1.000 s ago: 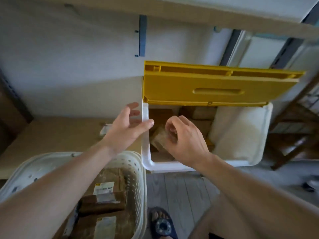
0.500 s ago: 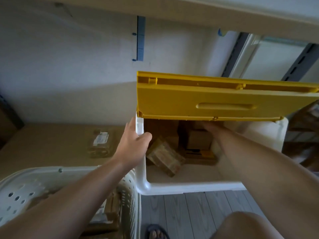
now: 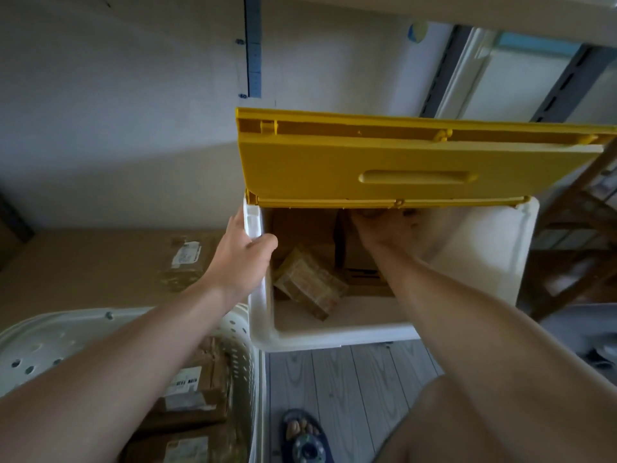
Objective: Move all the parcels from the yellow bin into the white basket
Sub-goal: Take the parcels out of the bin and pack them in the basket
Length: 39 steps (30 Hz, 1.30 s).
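Head camera is looking down at your two bare arms reaching into the bin point(image 3: 334, 339), a white tub with a yellow flap point(image 3: 384, 162) standing raised over its far side. Your left hand point(image 3: 242, 259) is gripping the bin's left wall, thumb hooked over the rim on the inside and fingers lying against the outside. Your right hand point(image 3: 374, 228) is reaching deep under the flap at the back of the bin, lying in shadow against a brown box point(image 3: 359, 259); you cannot tell from this view whether its fingers are closing on anything. Parcels are still sitting in the bin: a taped parcel point(image 3: 310, 282) is lying tilted near the left wall, just beside your left thumb, and more boxes are stacking up behind it. The basket point(image 3: 240, 332) is standing at lower left, touching the bin's near corner, and is holding several labelled parcels point(image 3: 190, 389) under your left forearm. One more labelled packet point(image 3: 183, 262) is lying on the brown shelf point(image 3: 83, 269) left of the bin. Your sandal point(image 3: 305, 436) is showing on the plank floor point(image 3: 350, 379).
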Available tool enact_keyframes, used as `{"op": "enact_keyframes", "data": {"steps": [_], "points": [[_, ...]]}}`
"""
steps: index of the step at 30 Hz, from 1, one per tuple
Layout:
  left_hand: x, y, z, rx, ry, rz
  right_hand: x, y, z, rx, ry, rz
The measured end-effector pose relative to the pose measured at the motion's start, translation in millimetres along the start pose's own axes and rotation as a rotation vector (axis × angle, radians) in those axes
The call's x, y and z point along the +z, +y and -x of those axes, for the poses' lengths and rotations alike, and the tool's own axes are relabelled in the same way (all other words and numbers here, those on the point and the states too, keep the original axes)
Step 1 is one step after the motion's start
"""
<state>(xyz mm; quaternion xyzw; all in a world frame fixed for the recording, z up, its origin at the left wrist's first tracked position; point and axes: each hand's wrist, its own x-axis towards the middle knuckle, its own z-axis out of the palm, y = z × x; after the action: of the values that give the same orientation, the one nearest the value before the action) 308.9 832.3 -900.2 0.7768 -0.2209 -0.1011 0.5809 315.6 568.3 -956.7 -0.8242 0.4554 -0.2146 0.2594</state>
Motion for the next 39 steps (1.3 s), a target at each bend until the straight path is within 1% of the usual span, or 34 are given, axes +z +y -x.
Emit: {"op": "enact_keyframes", "data": {"steps": [2,3,6,7,10,12,14,18,21,23,25,27,30,32,34,36,39], "points": [[1.1,2.6,2.5,-0.014,-0.004,0.013,-13.5,4.9,19.5,-0.021,0.049,0.010],[1.7,4.2,2.9,-0.019,0.002,0.013,-17.0,10.8,26.1,-0.033,0.045,0.004],[-3.4,4.3,4.7,-0.036,-0.017,0.026,-34.2,21.9,42.6,-0.116,0.034,-0.161],[-6.9,7.6,8.9,-0.033,-0.048,0.016,-40.2,24.6,45.8,-0.129,0.025,-0.203],[-22.7,12.5,18.1,-0.136,-0.165,0.080,-61.5,41.1,59.3,-0.222,0.017,-0.213],[-29.8,19.8,28.0,-0.140,-0.220,0.120,-81.9,54.4,73.1,-0.253,0.003,-0.224],[-33.3,24.4,37.8,-0.153,-0.226,0.183,-102.3,68.0,88.3,-0.291,-0.007,-0.218],[-38.0,29.3,59.9,-0.129,-0.249,0.225,-137.0,87.5,122.2,-0.471,-0.009,-0.225],[-46.4,27.9,73.6,-0.113,-0.265,0.135,-155.2,96.8,143.1,-0.640,-0.046,-0.271],[-48.7,26.2,79.1,-0.114,-0.247,0.099,-162.1,99.7,151.1,-0.750,-0.090,-0.301],[-48.4,27.1,87.9,-0.095,-0.233,0.058,-167.6,97.6,158.6,-0.930,-0.088,-0.313],[-51.9,28.3,97.2,-0.105,-0.252,0.055,-170.5,91.6,165.7,-1.125,-0.048,-0.311],[-66.2,25.7,105.3,-0.141,-0.315,0.148,-166.0,71.2,177.7,-1.317,-0.068,-0.356],[-75.4,28.9,112.4,-0.169,-0.398,0.241,-154.2,54.5,186.8,-1.381,-0.113,-0.406],[-88.8,32.6,117.6,-0.182,-0.466,0.250,-138.6,32.8,197.2,-1.427,-0.148,-0.464],[-107.0,32.9,120.6,-0.206,-0.429,0.290,-126.1,11.7,207.0,-1.441,-0.176,-0.512],[-140.8,27.7,123.0,-0.230,-0.276,0.367,-107.9,-18.5,218.6,-1.463,-0.215,-0.539]]}}
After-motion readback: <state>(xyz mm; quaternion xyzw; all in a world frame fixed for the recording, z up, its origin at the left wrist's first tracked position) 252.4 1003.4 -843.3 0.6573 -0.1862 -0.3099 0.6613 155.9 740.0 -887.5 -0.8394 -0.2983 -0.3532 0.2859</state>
